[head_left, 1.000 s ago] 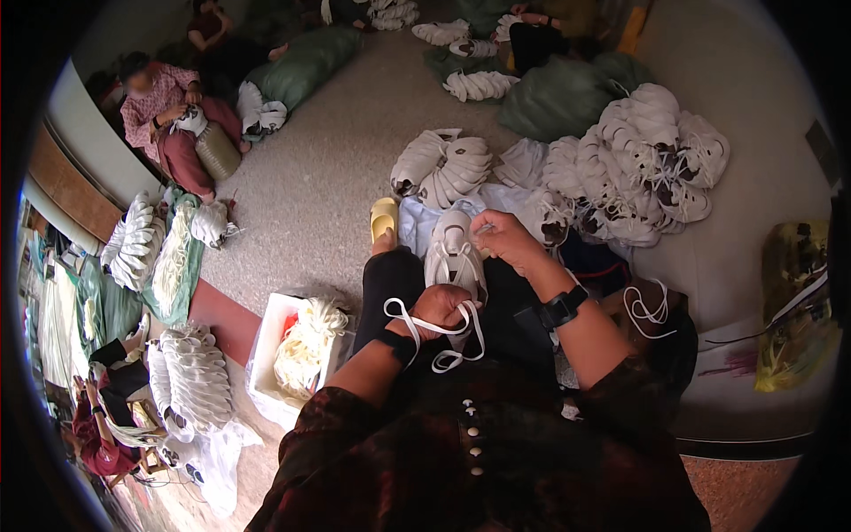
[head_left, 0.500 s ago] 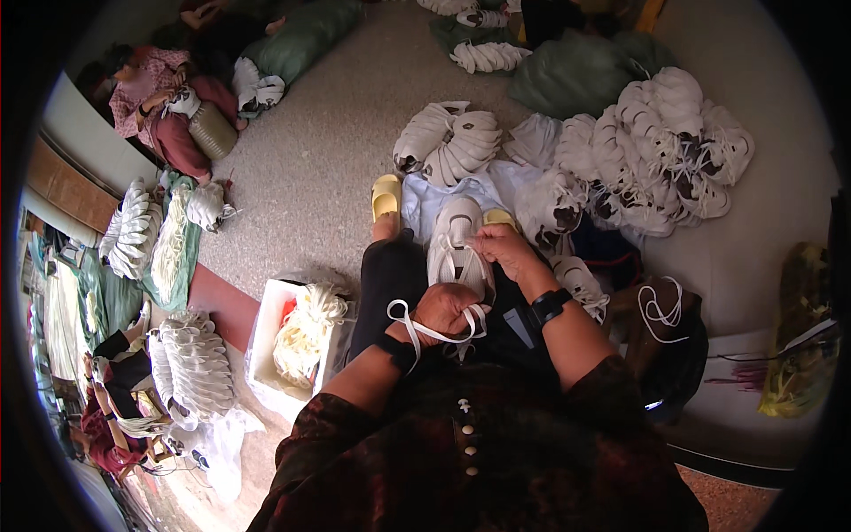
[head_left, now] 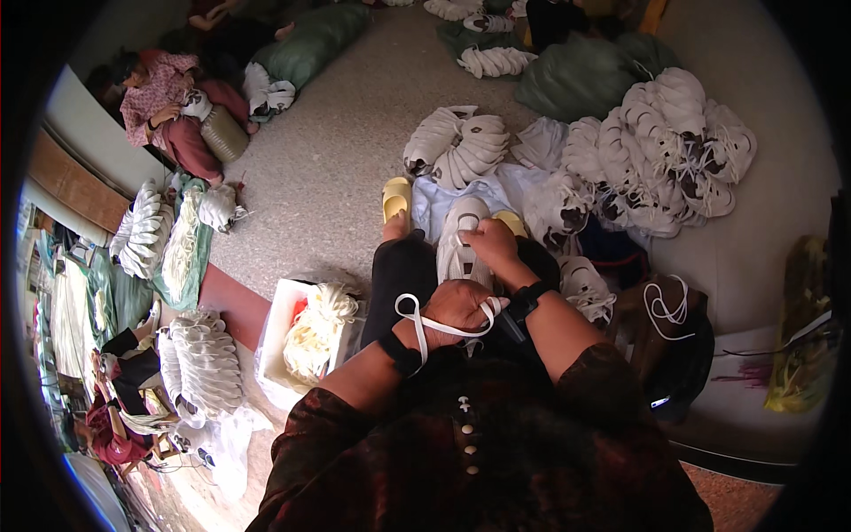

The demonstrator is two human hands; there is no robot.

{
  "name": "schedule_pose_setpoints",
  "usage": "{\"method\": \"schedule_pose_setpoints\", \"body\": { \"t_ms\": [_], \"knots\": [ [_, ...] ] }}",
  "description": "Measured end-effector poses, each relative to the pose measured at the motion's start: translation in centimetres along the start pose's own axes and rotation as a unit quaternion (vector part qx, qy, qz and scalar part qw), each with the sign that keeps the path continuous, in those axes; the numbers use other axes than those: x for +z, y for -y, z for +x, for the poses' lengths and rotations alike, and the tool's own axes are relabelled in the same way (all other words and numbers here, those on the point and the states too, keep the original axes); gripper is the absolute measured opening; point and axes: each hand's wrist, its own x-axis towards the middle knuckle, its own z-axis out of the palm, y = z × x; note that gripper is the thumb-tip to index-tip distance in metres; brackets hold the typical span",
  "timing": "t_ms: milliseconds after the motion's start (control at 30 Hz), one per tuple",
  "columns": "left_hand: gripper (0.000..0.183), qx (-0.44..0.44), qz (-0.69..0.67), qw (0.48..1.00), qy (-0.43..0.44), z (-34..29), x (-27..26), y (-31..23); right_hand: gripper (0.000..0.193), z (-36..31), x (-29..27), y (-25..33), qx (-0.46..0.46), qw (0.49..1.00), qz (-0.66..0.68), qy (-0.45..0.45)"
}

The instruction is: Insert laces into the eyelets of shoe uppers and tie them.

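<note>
A white shoe upper [head_left: 467, 213] lies lengthwise between my thighs, its toe pointing away from me. My left hand [head_left: 456, 306] is closed over its near end, and a white shoelace [head_left: 415, 310] loops out of the grip to the left and across the back of the hand. My right hand [head_left: 490, 244] is at the shoe's right side, fingers pinched together by the lacing rows. What lies between those fingertips is too small to make out. My left palm hides the near part of the shoe.
A white box [head_left: 275, 341] of cream laces stands left of my leg. Heaped white shoe uppers [head_left: 651, 151] are at the right, more bundles [head_left: 456, 146] ahead. A brown stool [head_left: 643, 332] with a loose lace is at my right. A person [head_left: 168, 106] sits at the far left.
My right hand has moved slightly down and inward on the shoe, its fingers now lying over the lacing area. The left hand keeps its hold on the shoelace. The whole view has shifted slightly.
</note>
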Motion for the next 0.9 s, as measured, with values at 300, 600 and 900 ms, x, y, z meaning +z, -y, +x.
{"method": "schedule_pose_setpoints", "body": {
  "t_ms": [300,600,900],
  "knots": [
    [0.011,0.051,0.046,0.998,-0.004,-2.3,1.3,-3.9,0.034,-0.1,1.0,0.6,0.006,0.995,-0.077,-0.057],
    [0.015,0.13,0.101,0.985,-0.055,-2.7,1.5,-5.3,0.017,-2.4,-1.7,-1.1,-0.025,0.954,0.298,0.015],
    [0.015,0.154,0.09,0.982,-0.068,-2.2,0.7,-5.3,0.012,-4.7,-2.8,-0.9,-0.007,0.935,0.351,0.046]
  ]
}}
